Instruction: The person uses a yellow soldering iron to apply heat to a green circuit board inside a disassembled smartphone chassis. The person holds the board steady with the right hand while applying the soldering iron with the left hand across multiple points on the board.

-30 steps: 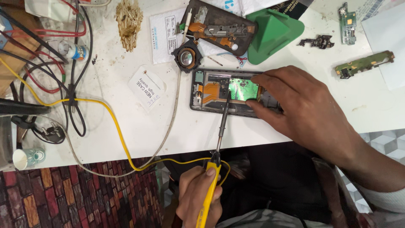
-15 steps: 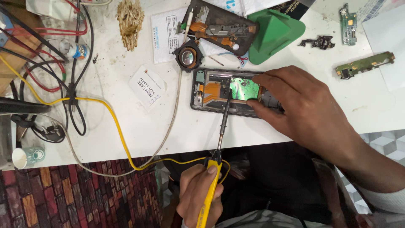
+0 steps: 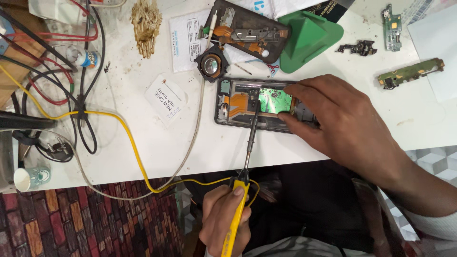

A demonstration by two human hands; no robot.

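Left hand (image 3: 227,219) grips a yellow soldering iron (image 3: 240,190) low in frame, its handle end cut off by the bottom edge. The tip meets an opened phone (image 3: 238,102) lying flat on the white worktop (image 3: 157,143), next to the green circuit board (image 3: 274,100). Right hand (image 3: 342,128) presses down on the phone, fingers spread, hiding its right half. Exact solder spot too small to tell. Yellow cable (image 3: 119,128) trails left across the worktop.

two bare hands, one sleeved forearm
the left hand (image 3: 226,216) is bare at the wrist; the right hand (image 3: 342,123) leads to a pale, light-coloured cuff near the frame's edge
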